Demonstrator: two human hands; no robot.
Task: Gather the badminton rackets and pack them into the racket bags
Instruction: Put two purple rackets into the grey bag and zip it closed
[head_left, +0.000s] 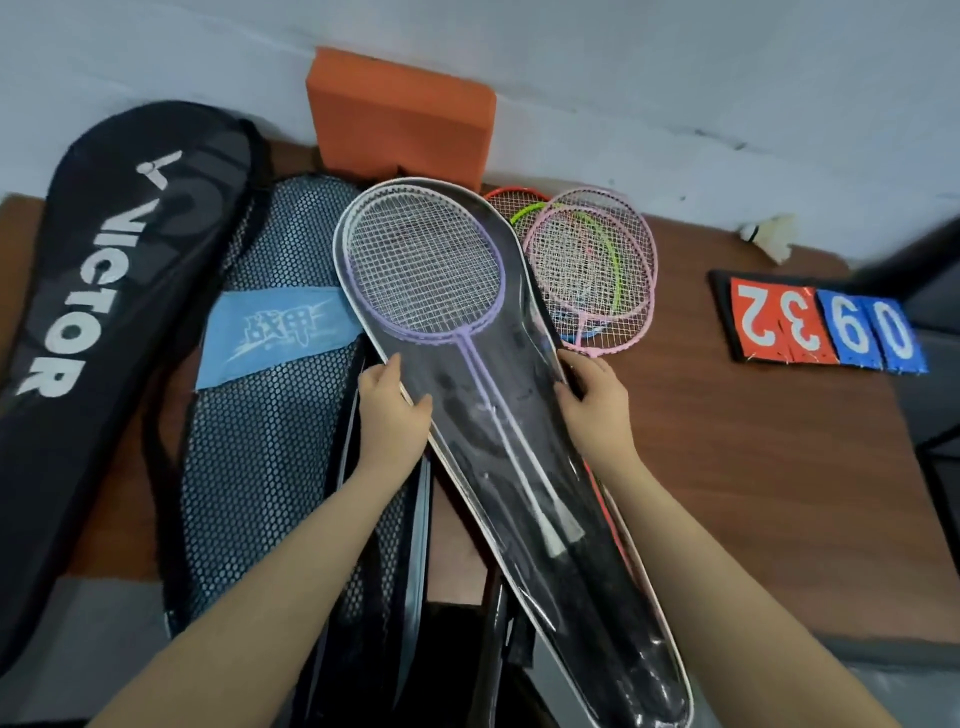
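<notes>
Item: clear-fronted racket bag (524, 415), white-piped, black-backed, lying diagonally on the brown table (753, 441); contents: lilac-framed racket (423, 270) over a second, white-shafted one. Your left hand (389, 410) pinches its left edge, thumb on top; your right hand (592, 400) grips the right edge. Loose pink rackets (597, 270) lie just right; black VICTOR bag (104, 291) and mesh bag (270, 415) to your left

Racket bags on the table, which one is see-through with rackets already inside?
The clear-fronted bag with white trim, gripped at its edges by both hands, showing a purple racket. The Victor bag is solid black; the other bag is mesh.
</notes>
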